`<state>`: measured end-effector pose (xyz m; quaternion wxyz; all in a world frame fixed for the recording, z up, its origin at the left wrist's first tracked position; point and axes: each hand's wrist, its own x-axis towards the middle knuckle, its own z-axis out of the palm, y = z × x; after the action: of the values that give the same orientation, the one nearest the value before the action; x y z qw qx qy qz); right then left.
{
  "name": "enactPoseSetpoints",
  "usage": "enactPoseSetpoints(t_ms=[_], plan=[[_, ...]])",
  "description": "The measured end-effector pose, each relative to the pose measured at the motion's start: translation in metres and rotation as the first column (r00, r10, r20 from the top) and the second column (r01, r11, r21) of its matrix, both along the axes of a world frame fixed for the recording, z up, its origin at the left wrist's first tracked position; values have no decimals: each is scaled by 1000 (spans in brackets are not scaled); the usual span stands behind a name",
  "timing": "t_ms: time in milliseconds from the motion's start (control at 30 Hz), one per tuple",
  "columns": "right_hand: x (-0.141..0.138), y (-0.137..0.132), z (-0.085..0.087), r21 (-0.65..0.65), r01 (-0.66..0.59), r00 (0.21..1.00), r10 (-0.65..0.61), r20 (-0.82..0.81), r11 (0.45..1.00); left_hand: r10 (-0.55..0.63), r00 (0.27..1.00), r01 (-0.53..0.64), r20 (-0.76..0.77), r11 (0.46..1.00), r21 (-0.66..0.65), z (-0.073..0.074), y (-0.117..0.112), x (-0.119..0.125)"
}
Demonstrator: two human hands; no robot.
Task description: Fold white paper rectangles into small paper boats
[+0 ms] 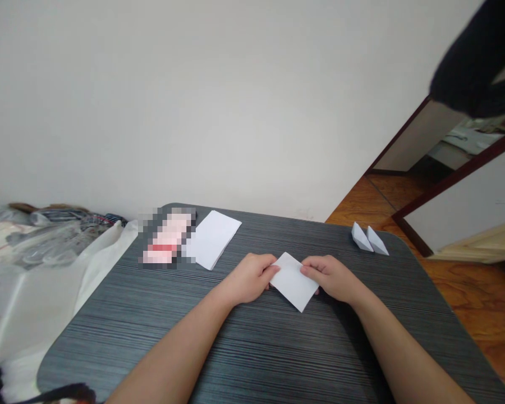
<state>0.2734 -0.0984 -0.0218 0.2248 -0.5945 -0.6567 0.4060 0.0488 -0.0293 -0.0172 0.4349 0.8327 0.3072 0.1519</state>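
Note:
A small folded white paper (293,281) lies on the dark striped table (252,348), turned like a diamond. My left hand (252,278) pinches its left corner with curled fingers. My right hand (332,278) grips its right edge, thumb on top. Both forearms reach in from the bottom of the view.
A stack of white paper sheets (214,238) lies at the table's back, beside a blurred pink and white item (167,238). Two small folded paper shapes (369,239) sit near the back right corner. Cloth and bags (37,264) pile at the left. Wooden floor (480,292) lies to the right.

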Motion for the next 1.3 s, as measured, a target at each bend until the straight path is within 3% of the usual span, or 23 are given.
enactPoseSetpoints(t_ms=[233, 500, 600, 733, 867, 967, 1300], plan=[[0, 1, 0, -29, 56, 998, -57, -25, 998, 41, 998, -46, 40, 989, 140, 1, 1, 0], [0, 0, -2, -77, 68, 990, -77, -120, 995, 129, 987, -145, 96, 972, 183, 0, 6, -3], [1, 1, -4, -62, 107, 982, -115, -147, 992, 185, 974, -200, 134, 973, 113, 0, 5, -2], [-4, 2, -8, -8, 200, 949, -196, -246, 980, 324, 914, -299, 243, 945, -133, 0, 3, 0], [-12, 3, -9, 26, 280, 899, -252, -359, 960, 292, 898, -164, 328, 916, -366, 0, 2, 4], [-16, 2, -9, 15, 253, 893, -227, -388, 967, 209, 922, -77, 326, 924, -375, 0, 1, 6], [-17, 0, -3, 61, 125, 968, -109, -226, 990, 184, 943, -83, 279, 937, -339, 2, 1, 6]])
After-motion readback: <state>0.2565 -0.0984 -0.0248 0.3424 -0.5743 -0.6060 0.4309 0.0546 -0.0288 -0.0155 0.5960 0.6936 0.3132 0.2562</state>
